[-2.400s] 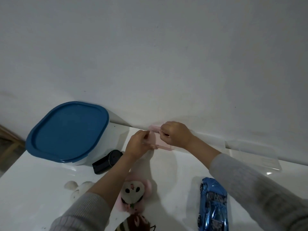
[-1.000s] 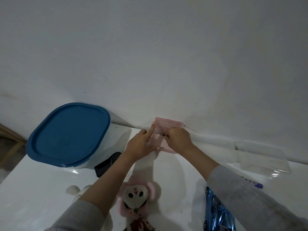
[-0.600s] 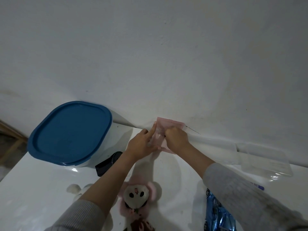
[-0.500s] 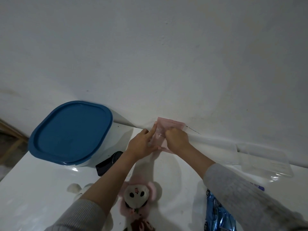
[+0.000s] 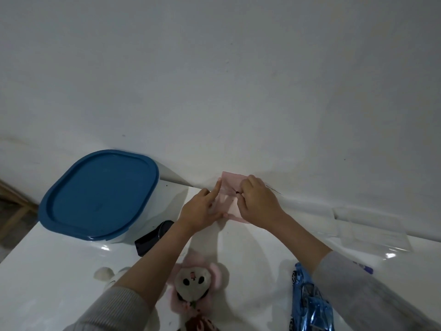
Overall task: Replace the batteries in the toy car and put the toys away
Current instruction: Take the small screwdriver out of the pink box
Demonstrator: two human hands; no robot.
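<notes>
We see both hands meeting at the far edge of the tabletop (image 5: 250,249), against the white wall (image 5: 214,80). Our left hand (image 5: 199,212) lies with its index finger stretched along the left edge of a small translucent pink pouch (image 5: 230,185) and its thumb at the lower corner, holding the pouch flat. Our right hand (image 5: 259,203) is curled, its fingertips pinching something tiny and dark at the middle of the pouch — too small to identify.

The toy car (image 5: 307,302) sits near us on the right, partly under the grey sleeve: metallic blue with a glossy, reflective body and black wheels, its nose pointing away from us. No lettering on it can be read.

Between our forearms lies a pink plush toy (image 5: 193,283) with a pale face and dark eyes; a second, cream plush (image 5: 105,274) peeks out beside the left arm. Further left stands a white storage bin with a blue lid (image 5: 100,194), and a black cylindrical object (image 5: 154,237) lies just beside its base. On the right — by the wall — rests a clear plastic sheet (image 5: 367,229), with a small purple item (image 5: 365,267) near it.
</notes>
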